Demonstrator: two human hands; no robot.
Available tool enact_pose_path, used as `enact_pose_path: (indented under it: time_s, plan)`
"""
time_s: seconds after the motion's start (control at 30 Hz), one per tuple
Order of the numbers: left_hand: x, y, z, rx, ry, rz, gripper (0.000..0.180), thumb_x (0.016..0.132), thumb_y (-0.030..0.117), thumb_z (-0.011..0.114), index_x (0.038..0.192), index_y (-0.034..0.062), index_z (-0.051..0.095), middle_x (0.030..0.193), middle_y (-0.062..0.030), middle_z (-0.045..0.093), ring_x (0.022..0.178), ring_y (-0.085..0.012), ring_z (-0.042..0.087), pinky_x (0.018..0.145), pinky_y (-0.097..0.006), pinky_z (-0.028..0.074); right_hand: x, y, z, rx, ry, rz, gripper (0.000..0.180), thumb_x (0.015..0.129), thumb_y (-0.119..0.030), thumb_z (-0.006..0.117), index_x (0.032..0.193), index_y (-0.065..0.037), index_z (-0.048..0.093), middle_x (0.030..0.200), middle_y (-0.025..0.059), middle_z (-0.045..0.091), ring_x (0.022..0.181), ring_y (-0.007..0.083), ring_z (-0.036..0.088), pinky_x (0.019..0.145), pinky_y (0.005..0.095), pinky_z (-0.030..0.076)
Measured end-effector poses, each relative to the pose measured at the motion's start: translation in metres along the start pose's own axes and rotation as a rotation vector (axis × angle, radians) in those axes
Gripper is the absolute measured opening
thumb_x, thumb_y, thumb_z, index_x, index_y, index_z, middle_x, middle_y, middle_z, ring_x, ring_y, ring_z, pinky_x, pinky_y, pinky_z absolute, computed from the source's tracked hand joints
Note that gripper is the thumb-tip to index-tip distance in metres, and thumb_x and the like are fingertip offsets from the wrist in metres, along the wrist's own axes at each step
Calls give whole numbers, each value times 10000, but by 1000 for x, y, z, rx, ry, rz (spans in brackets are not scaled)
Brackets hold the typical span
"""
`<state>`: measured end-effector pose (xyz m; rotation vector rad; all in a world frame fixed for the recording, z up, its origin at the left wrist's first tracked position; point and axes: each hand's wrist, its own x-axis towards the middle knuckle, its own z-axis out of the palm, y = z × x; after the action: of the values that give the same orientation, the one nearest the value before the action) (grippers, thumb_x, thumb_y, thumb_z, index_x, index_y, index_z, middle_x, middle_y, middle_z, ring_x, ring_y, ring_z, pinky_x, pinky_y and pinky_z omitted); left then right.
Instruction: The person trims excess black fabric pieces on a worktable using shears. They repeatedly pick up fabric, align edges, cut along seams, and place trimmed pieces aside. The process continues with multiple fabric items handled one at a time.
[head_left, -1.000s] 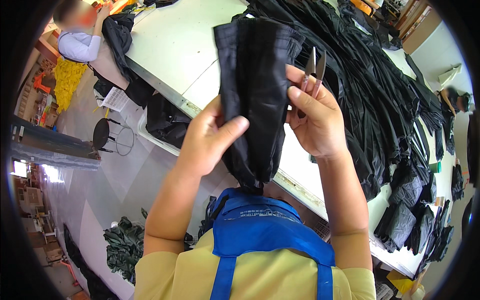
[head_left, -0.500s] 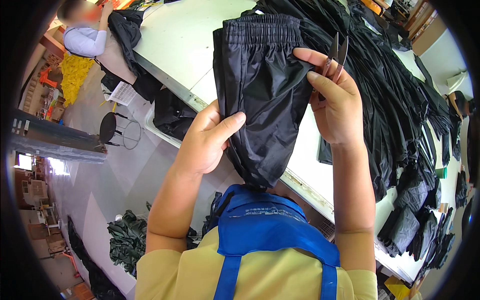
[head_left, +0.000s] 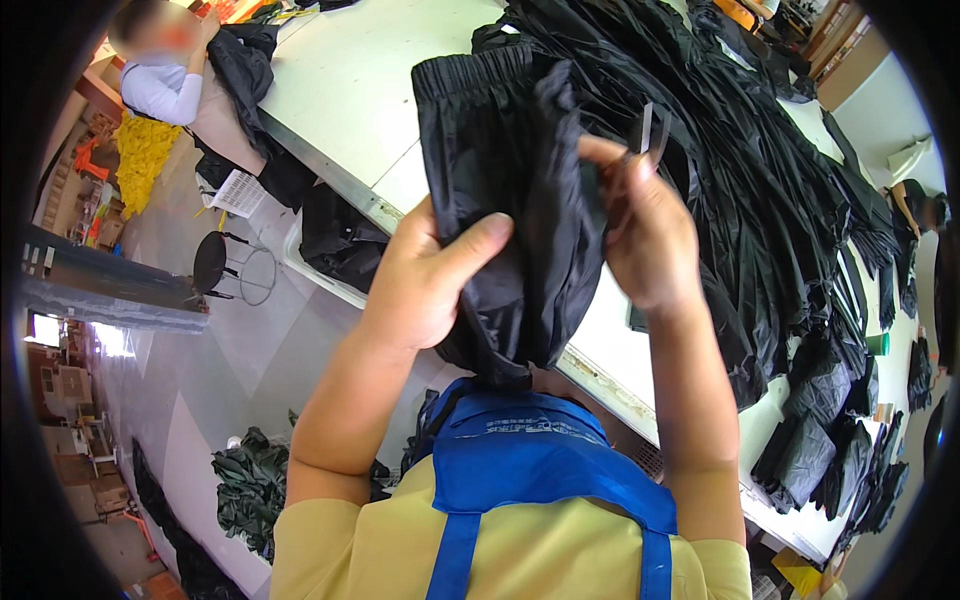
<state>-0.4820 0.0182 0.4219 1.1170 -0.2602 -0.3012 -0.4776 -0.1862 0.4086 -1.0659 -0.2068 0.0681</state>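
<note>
Firmly, the left hand (head_left: 425, 275) clamps the black garment (head_left: 470, 150) between thumb and fingers, likely to steady it. Just beside, the right hand (head_left: 652, 245) holds snips (head_left: 647, 128), blades pointing away, probably leaving fingertips free for cloth. Below both hands, the blue apron (head_left: 545, 475) bears pale lettering, illegible; far left, a white sheet (head_left: 238, 193) has unreadable print.

Small pale lettering (head_left: 530, 425) runs across the blue apron (head_left: 555, 475), below and between the left hand (head_left: 425, 280) and the right hand (head_left: 650, 240), too small to read surely. Well to the left of the left hand, a white panel (head_left: 238, 193) bears dark rows; print or slots, I cannot tell.
</note>
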Motion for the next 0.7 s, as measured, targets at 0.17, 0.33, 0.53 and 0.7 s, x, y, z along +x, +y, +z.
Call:
enact_pose_path:
  time_s: [0.17, 0.33, 0.53, 0.7]
  plan:
    - [12, -9, 14, 284, -79, 144, 254, 917, 114, 649, 1137, -5, 601, 1022, -36, 661, 904, -96, 595, 820, -258, 487, -24, 9, 26, -598, -70, -315, 655, 979, -338, 532, 1424, 90, 313, 1346, 232, 421, 1302, 327, 381, 1095, 382, 280]
    - [19, -7, 20, 563, -64, 235, 170, 901, 84, 651, 1046, -5, 643, 952, -31, 685, 874, -101, 628, 806, -256, 498, -28, 11, 25, -728, 92, -310, 614, 930, -251, 612, 1399, 68, 379, 1164, 184, 574, 1144, 283, 539, 1026, 352, 378]
    - [31, 26, -35, 77, 76, 50, 339, 862, 32, 649, 1190, -5, 572, 1070, -108, 671, 944, -209, 669, 872, -342, 538, -8, -22, -56, 702, 95, 33, 307, 898, -121, 506, 1099, 88, 609, 1072, 212, 675, 951, 327, 676, 914, 447, 537]
    - [37, 58, -70, 104, 196, 64, 344, 901, 40, 601, 1235, -21, 546, 1168, -124, 639, 1041, -230, 639, 937, -366, 500, -5, -33, -89, 835, 28, 6, 333, 921, -121, 465, 1110, 124, 587, 1137, 268, 640, 1034, 381, 646, 991, 480, 492]
